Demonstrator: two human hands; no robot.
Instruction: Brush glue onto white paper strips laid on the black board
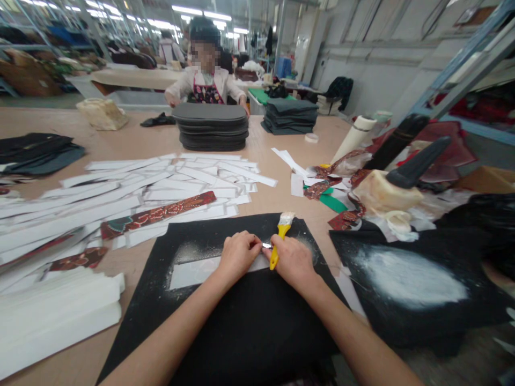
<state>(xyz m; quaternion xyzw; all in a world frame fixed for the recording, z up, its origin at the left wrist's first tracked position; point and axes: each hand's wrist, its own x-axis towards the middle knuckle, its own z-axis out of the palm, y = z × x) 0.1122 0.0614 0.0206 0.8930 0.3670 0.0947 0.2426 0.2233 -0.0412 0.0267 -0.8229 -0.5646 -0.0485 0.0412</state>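
My right hand (295, 258) is closed around a yellow-handled paintbrush (284, 229), its pale bristles pointing up and away from me. My left hand (240, 254) is pinched just beside it, but what its fingertips hold is hidden. Between the two hands shows a small shiny piece (266, 245), too small to name. Under both hands, a white strip (195, 272) lies on a black sheet (225, 327) marked with whitish smears.
Many white strips (193, 177) and a patterned brown strip (161, 214) cover the left. A black sheet with white paste (414, 279) lies right, near a container with a dark brush-like handle (418, 161). Across the table, a person (207, 80) stands behind stacked dark panels (213, 126).
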